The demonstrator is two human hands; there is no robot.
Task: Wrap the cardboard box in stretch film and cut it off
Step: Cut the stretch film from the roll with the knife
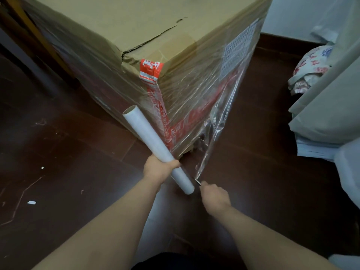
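A single head-worn wide-angle camera looks steeply down, close over the floor (58, 152).

1 cardboard box (155, 26), 1 film roll (148, 141), 1 blade (197, 181), 2 hands.

I see the left hand (158, 168) gripping the film roll (153, 147) beside the wrapped box (136, 55). The right hand (214, 195) holds a small blade (197, 181) at the loose film (210, 137).
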